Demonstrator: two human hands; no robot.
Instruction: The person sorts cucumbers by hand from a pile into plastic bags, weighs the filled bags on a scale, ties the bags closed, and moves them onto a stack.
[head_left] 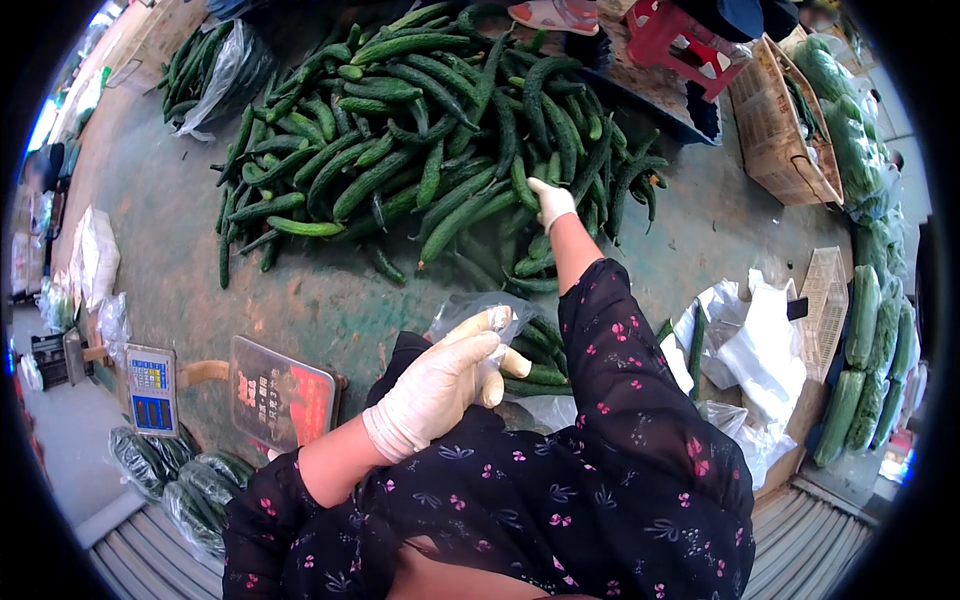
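Note:
A large heap of green cucumbers lies on the worn green surface in front of me. My right hand, in a white glove, reaches to the heap's near right side. Its fingers are closed on a cucumber there. Close to my body, my left hand, gloved too, has its fingers curled at the edge of a clear plastic bag. Several cucumbers lie in or beside that bag, partly behind my left fingers and right sleeve.
Left of me are a flat scale and its keypad display. Bagged cucumbers lie lower left and along the right. White plastic bags and a crate stand right. A red stool is beyond the heap.

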